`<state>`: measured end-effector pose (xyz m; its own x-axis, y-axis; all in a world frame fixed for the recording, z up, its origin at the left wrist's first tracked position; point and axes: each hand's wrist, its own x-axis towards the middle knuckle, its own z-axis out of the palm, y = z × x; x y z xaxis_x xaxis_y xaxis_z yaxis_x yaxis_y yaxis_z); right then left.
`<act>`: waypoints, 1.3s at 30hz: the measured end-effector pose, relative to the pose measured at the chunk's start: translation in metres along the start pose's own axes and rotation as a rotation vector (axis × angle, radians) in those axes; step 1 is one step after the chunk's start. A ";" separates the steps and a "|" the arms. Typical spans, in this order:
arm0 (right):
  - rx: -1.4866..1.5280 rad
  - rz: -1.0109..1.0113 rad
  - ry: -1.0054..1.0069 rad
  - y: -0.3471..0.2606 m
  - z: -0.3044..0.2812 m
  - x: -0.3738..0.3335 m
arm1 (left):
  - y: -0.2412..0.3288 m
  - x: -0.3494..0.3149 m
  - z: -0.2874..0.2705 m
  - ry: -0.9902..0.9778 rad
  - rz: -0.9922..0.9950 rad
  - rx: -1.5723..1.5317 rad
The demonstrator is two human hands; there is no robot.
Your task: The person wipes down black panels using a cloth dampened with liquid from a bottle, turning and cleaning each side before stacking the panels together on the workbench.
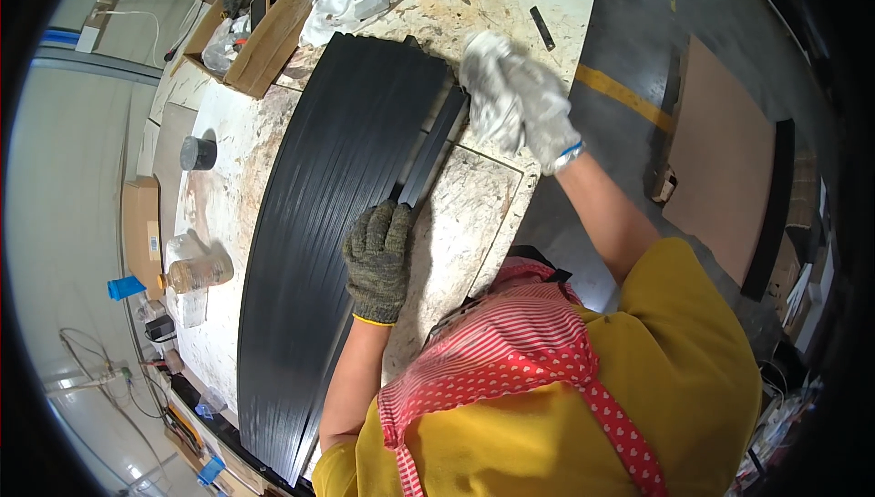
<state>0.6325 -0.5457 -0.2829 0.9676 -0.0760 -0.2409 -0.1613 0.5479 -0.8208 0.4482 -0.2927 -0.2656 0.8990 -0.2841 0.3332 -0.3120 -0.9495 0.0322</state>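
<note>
Head view. The black strips (337, 178) lie side by side in a long stack along the tabletop (465, 214). One separate strip (433, 146) sits at the stack's right side, with a narrow gap between.

Left hand (378, 255): dark knit glove, fingertips on the near end of the separate strip. I cannot tell whether they grip it or only press on it. Right hand (551, 128): pale glove, closed around a bunched white cloth (490, 82) at the strip's far end; both are blurred.

Progress: I judge this to be wiping, with one strip singled out. No visible mark separates wiped strips from unwiped ones, so I cannot count what is done or left.

Surroundings: a cardboard box (273, 46) of mixed items stands near the stack's far end. A dark cylinder (198, 153) and a clear bottle (202, 272) are to the left, well apart from both hands. A short dark bar (542, 28) lies beyond the cloth; in my judgement, it is the nearest loose obstacle to the right hand. A large brown panel (725, 160) is off to the right, apart from the work.
</note>
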 end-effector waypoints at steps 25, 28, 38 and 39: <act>-1.795 -0.394 -0.561 -0.035 0.080 0.022 | -0.012 0.114 0.033 -0.117 -0.122 0.047; -1.650 -0.494 -0.522 -0.029 0.071 0.025 | -0.014 0.114 0.053 -0.150 -0.086 0.041; -1.490 -0.456 -0.519 -0.041 0.056 0.036 | -0.012 0.116 0.050 -0.117 -0.091 0.028; -1.572 -0.666 -0.564 -0.027 0.051 0.033 | -0.012 0.115 0.051 -0.116 -0.088 0.024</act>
<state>0.6792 -0.5208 -0.2420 0.8287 0.5176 0.2128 0.5534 -0.7015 -0.4490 0.5708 -0.3204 -0.2759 0.9525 -0.2120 0.2186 -0.2245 -0.9739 0.0339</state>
